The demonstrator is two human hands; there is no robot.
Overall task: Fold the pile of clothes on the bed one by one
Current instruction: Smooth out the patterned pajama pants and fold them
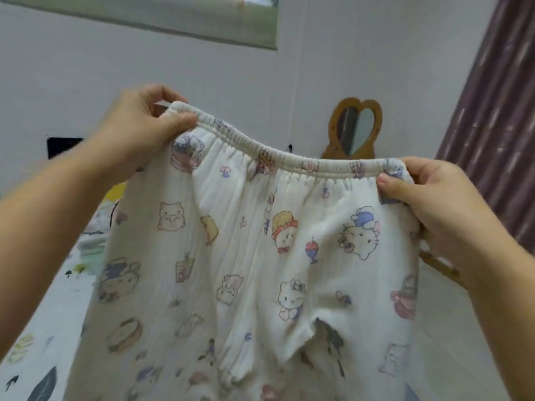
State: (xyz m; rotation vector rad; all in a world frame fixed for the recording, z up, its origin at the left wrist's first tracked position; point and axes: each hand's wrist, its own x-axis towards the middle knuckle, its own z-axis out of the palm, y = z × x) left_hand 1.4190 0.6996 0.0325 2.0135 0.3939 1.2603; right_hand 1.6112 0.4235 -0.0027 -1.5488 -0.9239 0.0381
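White pyjama trousers [240,256] printed with cartoon cats and bears hang in the air in front of me, spread wide and filling the middle of the view. My left hand [139,125] pinches the left end of the elastic waistband between thumb and fingers, held higher. My right hand [434,198] grips the right end of the waistband, lower. The legs drop out of view at the bottom. The trousers hide most of the bed and any pile on it.
A bed sheet [37,328] with a leaf print shows at the lower left, with some pale clothes [92,244] on it. A heart-shaped wooden mirror [354,128] stands against the white wall behind. A purple curtain [498,117] hangs at the right.
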